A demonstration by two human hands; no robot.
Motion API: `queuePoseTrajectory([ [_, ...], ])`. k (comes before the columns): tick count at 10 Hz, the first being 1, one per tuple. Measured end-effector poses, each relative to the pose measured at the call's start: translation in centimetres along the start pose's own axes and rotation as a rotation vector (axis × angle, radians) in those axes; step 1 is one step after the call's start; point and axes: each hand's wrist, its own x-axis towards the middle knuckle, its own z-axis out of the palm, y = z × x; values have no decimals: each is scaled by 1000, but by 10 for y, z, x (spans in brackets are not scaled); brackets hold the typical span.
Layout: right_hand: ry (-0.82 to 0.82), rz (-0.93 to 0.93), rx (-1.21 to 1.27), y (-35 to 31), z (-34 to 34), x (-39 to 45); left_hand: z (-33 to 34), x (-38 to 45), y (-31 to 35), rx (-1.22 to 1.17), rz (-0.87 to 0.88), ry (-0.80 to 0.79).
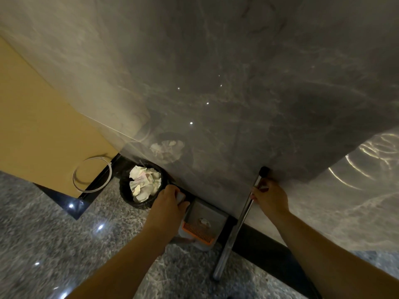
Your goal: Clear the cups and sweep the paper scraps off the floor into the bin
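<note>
Here the left hand has its fingers clamped on the grey, orange-combed dustpan beside the black bin of crumpled paper scraps; right hand fingers grip the chrome broom handle.

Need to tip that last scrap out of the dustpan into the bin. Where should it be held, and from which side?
Judging by its pose, hold the dustpan at its handle end, nearest the bin, where the left hand already grips it from above. The orange comb edge faces the person, and a paper scrap lies in the tray, so keep fingers off those. The right hand holds the broom pole.
</note>
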Motion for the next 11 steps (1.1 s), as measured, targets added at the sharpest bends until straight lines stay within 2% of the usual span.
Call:
queuePoseTrajectory([
  [2, -11, 21, 57, 1, -1, -2, -6, 8, 1, 63, 9, -59],
  [5, -48, 38, 157, -6, -2, -5, -10, 3, -7, 0, 17, 11],
  [9, -73, 76, 230, -5, -6, -12, -7, -7, -19, -38, 48, -13],
  [10, -87, 97, 211, -7, -11, -19, -9, -10, -25, -27, 53, -17],
  [11, -21, 74, 125, -4, -13, -28, -8, -6, -32, -18, 59, 12],
])
